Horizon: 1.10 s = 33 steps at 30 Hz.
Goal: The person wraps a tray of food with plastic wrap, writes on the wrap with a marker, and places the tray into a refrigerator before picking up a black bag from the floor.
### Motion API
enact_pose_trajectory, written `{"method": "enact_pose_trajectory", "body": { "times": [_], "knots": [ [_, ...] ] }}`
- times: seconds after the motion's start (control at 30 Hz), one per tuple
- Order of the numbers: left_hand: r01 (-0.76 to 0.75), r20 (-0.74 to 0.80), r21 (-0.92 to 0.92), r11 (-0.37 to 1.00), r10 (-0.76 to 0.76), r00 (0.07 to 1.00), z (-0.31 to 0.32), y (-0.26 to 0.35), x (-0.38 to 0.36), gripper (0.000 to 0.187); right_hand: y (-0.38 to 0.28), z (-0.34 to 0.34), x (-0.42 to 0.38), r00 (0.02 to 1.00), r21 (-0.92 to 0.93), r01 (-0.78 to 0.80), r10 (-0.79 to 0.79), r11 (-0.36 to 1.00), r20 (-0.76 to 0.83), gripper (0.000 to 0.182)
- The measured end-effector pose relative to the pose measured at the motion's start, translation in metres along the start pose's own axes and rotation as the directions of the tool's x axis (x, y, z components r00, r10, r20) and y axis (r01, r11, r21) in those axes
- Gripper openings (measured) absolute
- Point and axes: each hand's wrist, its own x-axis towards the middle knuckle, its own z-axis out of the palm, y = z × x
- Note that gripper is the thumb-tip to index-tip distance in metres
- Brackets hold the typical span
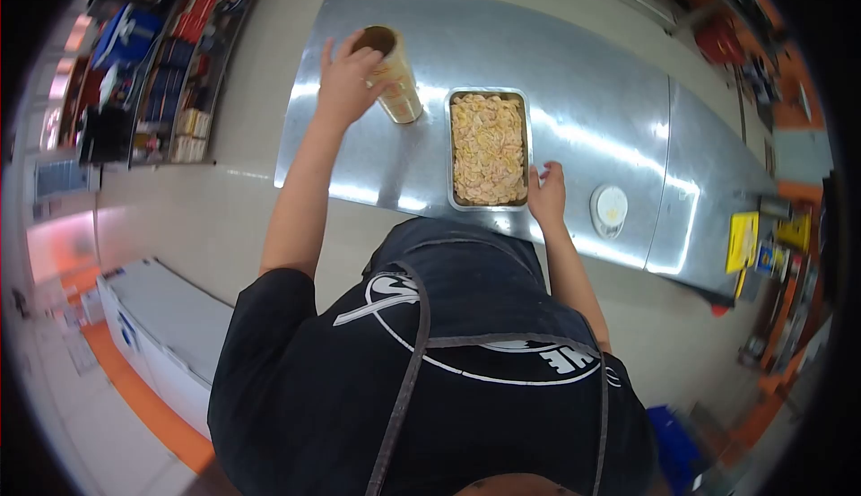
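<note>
My left hand (352, 79) is at the upper end of a roll of clear plastic wrap (401, 97), which stands upright on the steel table (592, 83). Its fingers are spread and overlap the roll's rim, where the brown cardboard core shows. To the right of the roll lies a rectangular metal tray (530, 137), filled with pale yellow-pink food pieces (489, 146) that look like sliced raw meat. Just beyond the tray's right edge is my right hand (548, 193), with thumb and fingers apart and nothing between them.
A small white kitchen scale (609, 211) sits right of my right hand. Shelving with boxes (179, 74) stands on the left, a white chest freezer (170, 317) behind it. Yellow items (743, 239) are at the table's right end. My apron (466, 272) comes close to the table's front edge.
</note>
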Motion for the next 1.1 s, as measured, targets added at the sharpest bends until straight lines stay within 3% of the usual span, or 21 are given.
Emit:
{"method": "enact_pose_trajectory", "body": {
  "times": [0.1, 0.17, 0.23, 0.27, 0.3, 0.33, 0.37, 0.4, 0.43, 0.5, 0.57, 0.6, 0.63, 0.7, 0.77, 0.93, 1.1],
  "knots": [
    [-0.048, 0.049, -0.186, 0.981, 0.058, 0.997, 0.0, -0.033, -0.007, 0.038, -0.03, 0.008, -0.018, 0.999, 0.122, 0.042, -0.044, 0.992, 0.014, 0.034],
    [0.028, -0.025, -0.345, 0.938, -0.039, 0.999, -0.001, -0.055, -0.019, 0.037, -0.057, 0.007, -0.024, 0.999, 0.191, 0.047, -0.05, 0.98, 0.012, 0.033],
    [0.038, -0.158, -0.395, 0.918, -0.109, 0.981, 0.006, -0.067, -0.036, 0.036, -0.069, 0.012, -0.024, 0.975, 0.202, 0.132, -0.164, 0.97, 0.149, 0.033],
    [0.055, -0.14, -0.45, 0.891, -0.131, 0.982, 0.011, -0.073, -0.043, 0.034, -0.071, 0.018, -0.019, 0.959, 0.224, 0.186, -0.226, 0.957, 0.172, 0.036],
    [0.078, -0.107, -0.5, 0.863, -0.151, 0.983, 0.009, -0.082, -0.048, 0.032, -0.079, 0.028, -0.014, 0.971, 0.244, 0.146, -0.186, 0.959, 0.153, 0.036],
    [0.057, -0.08, -0.496, 0.867, -0.111, 0.991, 0.001, -0.087, -0.053, 0.032, -0.09, 0.038, -0.009, 0.938, 0.248, 0.265, -0.309, 0.932, 0.156, 0.038],
    [0.15, -0.062, -0.647, 0.748, -0.247, 0.967, -0.006, -0.088, -0.061, 0.029, -0.102, 0.047, -0.007, 0.886, 0.244, 0.389, -0.433, 0.888, 0.166, 0.041],
    [0.231, -0.023, -0.777, 0.586, -0.392, 0.919, -0.014, -0.086, -0.067, 0.025, -0.119, 0.05, -0.005, 0.892, 0.245, 0.374, -0.419, 0.895, 0.168, 0.041],
    [0.243, -0.011, -0.78, 0.576, -0.4, 0.916, -0.021, -0.089, -0.075, 0.025, -0.14, 0.056, -0.001, 0.878, 0.282, 0.418, -0.464, 0.864, 0.121, 0.043],
    [0.302, 0.098, -0.898, 0.32, -0.523, 0.847, -0.039, -0.096, -0.092, 0.021, -0.166, 0.061, 0.006, 0.837, 0.311, 0.484, -0.536, 0.818, 0.107, 0.046],
    [0.273, 0.044, -0.914, 0.301, -0.594, 0.803, -0.05, -0.101, -0.113, 0.02, -0.193, 0.069, 0.016, 0.848, 0.45, 0.461, -0.529, 0.765, 0.031, 0.042],
    [0.234, 0.066, -0.953, 0.194, -0.62, 0.782, -0.051, -0.109, -0.128, 0.021, -0.202, 0.072, 0.021, 0.826, 0.46, 0.48, -0.561, 0.747, 0.051, 0.042],
    [0.187, 0.087, -0.978, 0.089, -0.64, 0.763, -0.055, -0.117, -0.141, 0.021, -0.208, 0.074, 0.026, 0.794, 0.467, 0.539, -0.607, 0.701, -0.005, 0.037],
    [0.161, 0.084, -0.986, 0.051, -0.682, 0.727, -0.061, -0.126, -0.165, 0.022, -0.221, 0.082, 0.031, 0.748, 0.49, 0.594, -0.663, 0.638, -0.044, 0.033],
    [0.139, 0.095, -0.99, 0.004, -0.708, 0.7, -0.064, -0.134, -0.187, 0.023, -0.232, 0.089, 0.035, 0.632, 0.406, 0.734, -0.767, 0.545, -0.113, 0.02],
    [0.185, 0.229, -0.972, -0.147, -0.781, 0.581, -0.063, -0.153, -0.219, 0.023, -0.259, 0.109, 0.033, 0.635, 0.468, 0.662, -0.77, 0.586, 0.066, 0.01],
    [0.213, 0.292, -0.955, -0.207, -0.781, 0.552, -0.052, -0.164, -0.222, 0.022, -0.26, 0.105, 0.031, 0.666, 0.555, 0.532, -0.721, 0.639, 0.192, 0.014]
  ]
}}
